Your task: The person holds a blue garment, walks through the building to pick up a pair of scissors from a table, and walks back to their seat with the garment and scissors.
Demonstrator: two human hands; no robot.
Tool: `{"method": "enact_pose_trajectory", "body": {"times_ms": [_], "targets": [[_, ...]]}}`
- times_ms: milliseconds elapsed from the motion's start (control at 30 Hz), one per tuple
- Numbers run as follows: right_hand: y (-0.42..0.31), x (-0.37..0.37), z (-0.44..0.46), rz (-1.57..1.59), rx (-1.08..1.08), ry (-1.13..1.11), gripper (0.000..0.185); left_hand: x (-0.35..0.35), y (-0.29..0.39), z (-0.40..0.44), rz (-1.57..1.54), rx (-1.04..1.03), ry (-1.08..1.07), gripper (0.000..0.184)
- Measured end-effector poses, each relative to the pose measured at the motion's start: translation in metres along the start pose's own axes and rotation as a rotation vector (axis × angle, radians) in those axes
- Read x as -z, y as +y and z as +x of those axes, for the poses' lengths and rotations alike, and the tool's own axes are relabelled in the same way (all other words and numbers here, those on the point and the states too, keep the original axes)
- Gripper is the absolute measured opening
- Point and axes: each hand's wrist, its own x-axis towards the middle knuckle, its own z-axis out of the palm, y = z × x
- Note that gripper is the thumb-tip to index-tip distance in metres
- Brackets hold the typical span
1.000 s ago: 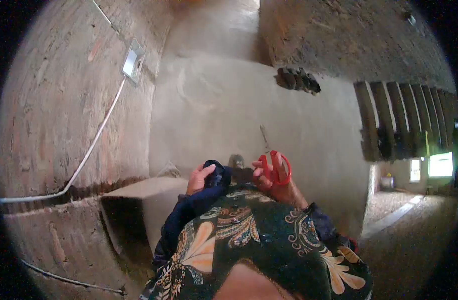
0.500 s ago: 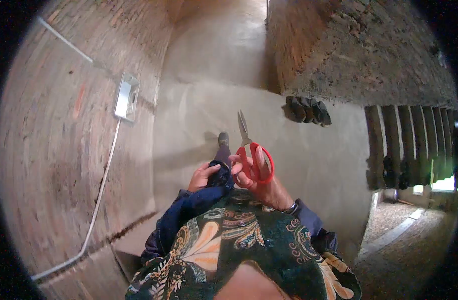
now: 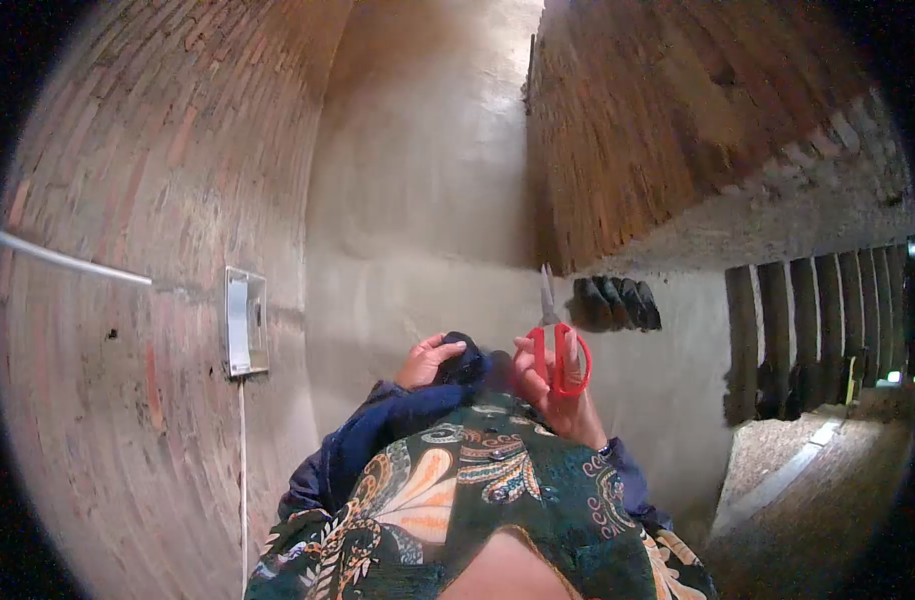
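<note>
My left hand (image 3: 424, 364) is closed on a dark blue cloth (image 3: 463, 362), which hangs back along my forearm. To its right, my right hand (image 3: 567, 392) holds scissors with red handles (image 3: 539, 360), fingers through the loops. The blades point away from me, nearly together. Both hands are in front of my green patterned top (image 3: 497, 450), a short gap apart.
A metal electrical box (image 3: 245, 322) is set in the brick wall on the left, with a white conduit below it. Several dark objects (image 3: 615, 303) lie at the foot of the right wall. Concrete steps (image 3: 807, 320) are at the far right.
The view has tilted up and moved forward along the passage. The scissors, still in my right hand, first swung toward the cloth and are now farther right of it.
</note>
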Motion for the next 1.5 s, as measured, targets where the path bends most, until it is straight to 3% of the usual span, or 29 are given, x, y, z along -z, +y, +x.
{"method": "enact_pose_trajectory", "body": {"times_ms": [100,233,300,367,433,500,600,633,667,767,800,867,1100,1233,1300,1333,1500], "targets": [[-0.037,0.011,0.071,0.082,-0.026,-0.062,0.083,0.008,0.045,0.062,-0.002,-0.043,-0.021,0.015],[-0.106,0.012,0.176,0.024,-0.029,0.066,0.086,0.001,0.12,0.151,0.071,-0.106,-0.029,0.014],[-0.143,0.02,0.238,0.01,-0.008,-0.058,0.089,-0.013,0.169,0.192,-0.082,-0.078,-0.003,0.015],[-0.181,0.01,0.284,0.088,-0.024,-0.026,0.088,-0.027,0.215,0.221,-0.087,-0.062,0.0,0.015],[-0.227,-0.01,0.33,-0.036,-0.072,-0.147,0.079,-0.033,0.258,0.262,-0.113,-0.133,0.071,0.01],[-0.247,-0.048,0.354,-0.273,0.062,0.007,0.079,-0.041,0.288,0.271,-0.153,-0.125,0.1,0.011],[-0.306,-0.082,0.416,0.068,-0.202,-0.196,0.074,-0.056,0.348,0.3,-0.238,-0.121,0.125,0.015],[-0.317,-0.089,0.437,0.07,-0.192,-0.194,0.074,-0.064,0.37,0.316,-0.232,-0.119,0.118,0.015],[-0.324,-0.097,0.457,-0.13,0.02,-0.276,0.06,-0.071,0.39,0.332,-0.222,-0.122,0.099,0.015],[-0.361,-0.106,0.53,0.051,-0.043,-0.566,0.039,-0.076,0.446,0.394,-0.176,-0.105,0.062,0.016],[-0.369,-0.122,0.539,-0.239,0.075,-0.455,0.041,-0.077,0.461,0.414,-0.157,-0.09,0.009,0.016],[-0.375,-0.146,0.574,-0.429,0.161,-0.386,0.043,-0.067,0.503,0.438,-0.154,-0.066,-0.008,0.015],[-0.461,-0.229,0.746,-0.412,0.494,-0.208,0.044,-0.06,0.71,0.566,-0.032,-0.062,-0.062,0.014],[-0.528,-0.225,0.799,-0.18,0.155,-0.1,0.045,-0.091,0.774,0.635,0.076,0.024,-0.083,0.014],[-0.558,-0.234,0.825,0.381,0.033,-0.04,0.066,-0.102,0.805,0.676,0.101,0.103,-0.072,0.014],[-0.574,-0.238,0.839,0.287,0.046,0.045,0.085,-0.107,0.82,0.695,0.083,0.119,-0.062,0.014],[-0.646,-0.215,0.947,0.284,0.128,0.165,0.083,-0.127,0.889,0.813,0.007,0.087,-0.161,0.011]]}}
